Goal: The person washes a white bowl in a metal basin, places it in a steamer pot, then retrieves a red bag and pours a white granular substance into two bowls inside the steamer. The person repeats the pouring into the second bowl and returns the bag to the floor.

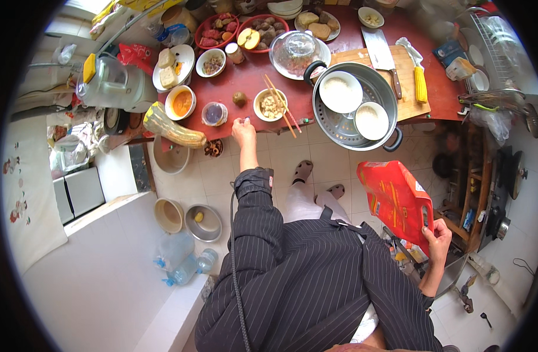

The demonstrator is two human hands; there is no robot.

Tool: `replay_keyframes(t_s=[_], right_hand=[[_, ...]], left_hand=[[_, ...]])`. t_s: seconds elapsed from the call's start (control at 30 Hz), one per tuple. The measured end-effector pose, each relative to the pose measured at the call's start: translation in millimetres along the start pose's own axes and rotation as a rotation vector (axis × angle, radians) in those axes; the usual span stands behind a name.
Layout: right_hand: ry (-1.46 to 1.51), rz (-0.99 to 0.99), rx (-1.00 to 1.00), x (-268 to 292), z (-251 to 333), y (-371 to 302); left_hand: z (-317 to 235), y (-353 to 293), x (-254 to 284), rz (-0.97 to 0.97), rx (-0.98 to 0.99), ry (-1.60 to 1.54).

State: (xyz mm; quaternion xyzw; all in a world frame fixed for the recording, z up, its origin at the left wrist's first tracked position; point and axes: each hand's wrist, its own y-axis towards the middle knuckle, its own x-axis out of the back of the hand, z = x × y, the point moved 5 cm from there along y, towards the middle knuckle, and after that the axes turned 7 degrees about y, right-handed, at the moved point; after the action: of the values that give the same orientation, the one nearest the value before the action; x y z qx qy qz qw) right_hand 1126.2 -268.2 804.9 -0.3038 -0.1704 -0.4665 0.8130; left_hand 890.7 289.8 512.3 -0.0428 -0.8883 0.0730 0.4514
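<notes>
My right hand [438,239] grips a large red plastic bag [392,196] by its lower corner, out to my right and away from the table. At the front edge of the red table [216,91], my left hand [244,130] is closed, with a small pale bit showing at the fingertips that I cannot make out. Just beside that hand sit a small lidded tub with dark contents [214,114] and a round brown fruit [239,98]. To its right stands a bowl of pale chopped pieces [270,105] with chopsticks [283,108] across its rim.
A steamer pot [352,136] holds two white bowls [340,91] near the table's edge. Behind it a cleaver [379,53] lies on a wooden board [407,100] beside a corn cob [420,85]. A long squash [174,128] overhangs the edge. Basins [205,236] stand on the floor.
</notes>
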Motion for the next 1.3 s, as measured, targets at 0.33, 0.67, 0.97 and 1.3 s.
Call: replay_keyframes(t_s=[0.33, 0.67, 0.97, 1.3], right_hand=[[0.083, -0.063, 0.032, -12, 24, -10], [0.136, -0.101, 0.006, 2, 21, -13], [0.118, -0.02, 0.151, 49, 43, -10], [0.021, 0.044, 0.3, 104, 38, 1]], left_hand=[[-1, 13, 9, 0.067, -0.008, 0.254], [-209, -134, 87, 0.251, -0.771, -0.426], [-312, -381, 52, 0.717, -1.7, -0.261], [-325, -398, 41, 1.383, -1.229, -0.466]])
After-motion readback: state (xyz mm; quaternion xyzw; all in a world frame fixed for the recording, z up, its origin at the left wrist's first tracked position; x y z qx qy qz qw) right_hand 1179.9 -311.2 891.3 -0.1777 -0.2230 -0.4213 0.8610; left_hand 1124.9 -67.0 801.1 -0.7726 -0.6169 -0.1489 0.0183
